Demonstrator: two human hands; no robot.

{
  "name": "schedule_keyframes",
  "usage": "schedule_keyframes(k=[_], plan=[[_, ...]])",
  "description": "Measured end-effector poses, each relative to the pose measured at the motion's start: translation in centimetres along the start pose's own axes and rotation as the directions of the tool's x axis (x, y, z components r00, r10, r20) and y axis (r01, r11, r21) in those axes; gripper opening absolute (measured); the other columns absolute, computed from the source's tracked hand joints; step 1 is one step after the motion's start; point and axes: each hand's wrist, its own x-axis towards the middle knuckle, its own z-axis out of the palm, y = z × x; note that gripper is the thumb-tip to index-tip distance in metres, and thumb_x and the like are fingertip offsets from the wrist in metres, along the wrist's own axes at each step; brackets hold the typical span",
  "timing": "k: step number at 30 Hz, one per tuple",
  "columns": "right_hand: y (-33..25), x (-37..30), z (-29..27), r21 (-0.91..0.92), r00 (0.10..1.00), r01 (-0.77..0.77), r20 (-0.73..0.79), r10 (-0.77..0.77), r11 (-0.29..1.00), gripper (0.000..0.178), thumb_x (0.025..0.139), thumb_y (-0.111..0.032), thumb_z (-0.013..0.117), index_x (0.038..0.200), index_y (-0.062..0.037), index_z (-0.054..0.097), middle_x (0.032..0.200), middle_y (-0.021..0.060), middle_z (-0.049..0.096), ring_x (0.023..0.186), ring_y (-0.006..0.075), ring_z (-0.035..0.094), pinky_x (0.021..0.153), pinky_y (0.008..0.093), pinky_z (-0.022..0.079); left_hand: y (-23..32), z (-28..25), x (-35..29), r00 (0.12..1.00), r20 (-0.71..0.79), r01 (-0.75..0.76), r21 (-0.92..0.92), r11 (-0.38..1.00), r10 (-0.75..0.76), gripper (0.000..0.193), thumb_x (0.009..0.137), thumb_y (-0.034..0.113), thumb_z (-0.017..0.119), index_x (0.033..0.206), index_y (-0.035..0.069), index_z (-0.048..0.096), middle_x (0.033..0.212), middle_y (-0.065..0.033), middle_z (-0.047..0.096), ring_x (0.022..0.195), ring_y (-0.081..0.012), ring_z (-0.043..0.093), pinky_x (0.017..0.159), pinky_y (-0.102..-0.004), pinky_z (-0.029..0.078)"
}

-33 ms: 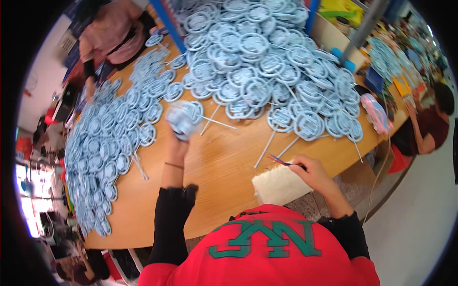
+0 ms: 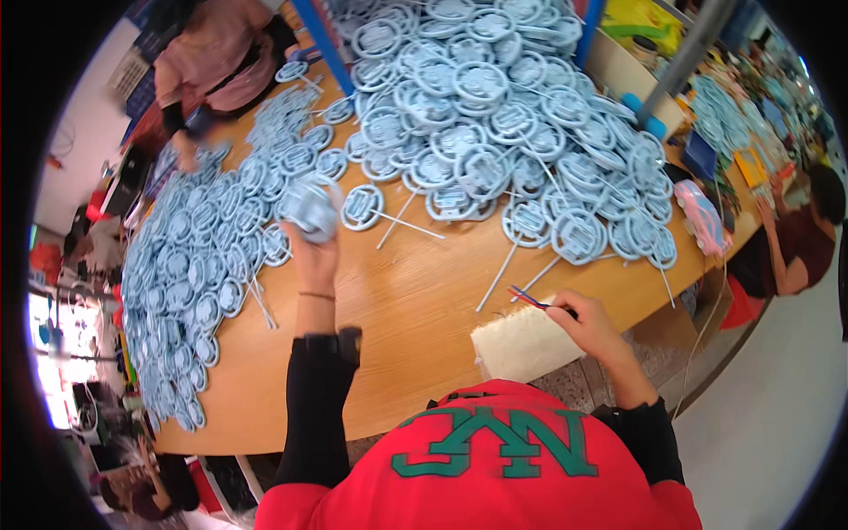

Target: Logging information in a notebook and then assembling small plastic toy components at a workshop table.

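Observation:
My left hand (image 2: 315, 265) is raised over the table, its fingers closed on a light-blue round ring-shaped piece (image 2: 309, 209), which is blurred by motion. Just right of it, a similar light-blue piece (image 2: 360, 208) lies flat, a thin white tail stretching from it. My right hand (image 2: 583, 325) grips a slender tool (image 2: 530, 299) with red and blue tips and a dark handle; its exact kind is unclear. Below that tool, a cream cloth-like pad (image 2: 521, 344) lies at the table's near edge.
A tall heap of light-blue round pieces (image 2: 481, 132) fills the back of the wooden table (image 2: 397, 353). Another spread (image 2: 203, 256) covers its left side. A pink object (image 2: 702, 216) stands at the right edge. One person (image 2: 216, 62) works far left, another (image 2: 808, 230) at right.
My left hand has shifted left with the blurred round piece, away from the piece lying beside it. My right hand has barely moved, still gripping the tool.

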Motion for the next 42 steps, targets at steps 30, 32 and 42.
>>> schedule_keyframes(k=[30, 32, 42], plan=[[-5.5, 1.8, 2.1, -0.079, 0.99, 0.07, 0.128, -0.06, 0.994, 0.018, 0.091, -0.022, 0.059, 0.095, -0.0049, 0.056, 0.07, 0.0133, 0.059, 0.066, 0.0308, 0.06, 0.059, 0.0375, 0.044, -2.7, 3.8, -8.0, 0.846, -0.085, 0.466, 0.598, 0.652, -0.527, 0.017, 0.096, 0.018, 0.057, 0.107, 0.006, 0.057, 0.086, -0.0015, 0.063, 0.069, -0.0097, 0.06, 0.062, -0.0239, 0.052], [-6.3, 1.9, 2.4, -0.127, 0.983, 0.141, 0.133, -0.124, 0.982, 0.017, 0.091, -0.022, 0.059, 0.094, -0.0051, 0.056, 0.072, 0.0135, 0.06, 0.067, 0.033, 0.06, 0.059, 0.0394, 0.044, -5.1, 4.3, -10.2, 0.865, -0.053, 0.44, 0.559, 0.703, -0.499, 0.02, 0.096, 0.018, 0.057, 0.11, 0.005, 0.054, 0.089, -0.0025, 0.063, 0.073, -0.0104, 0.061, 0.064, -0.0248, 0.052], [-6.1, 0.3, 1.2, -0.215, 0.987, 0.162, 0.029, -0.159, 0.963, 0.014, 0.089, -0.02, 0.059, 0.088, -0.0061, 0.055, 0.071, 0.0136, 0.06, 0.068, 0.0347, 0.059, 0.058, 0.0429, 0.043, -10.9, 9.0, -13.6, 0.889, -0.002, 0.407, 0.463, 0.787, -0.458, 0.02, 0.096, 0.016, 0.057, 0.11, 0.004, 0.051, 0.096, -0.0043, 0.062, 0.079, -0.0128, 0.061, 0.07, -0.0268, 0.053]])
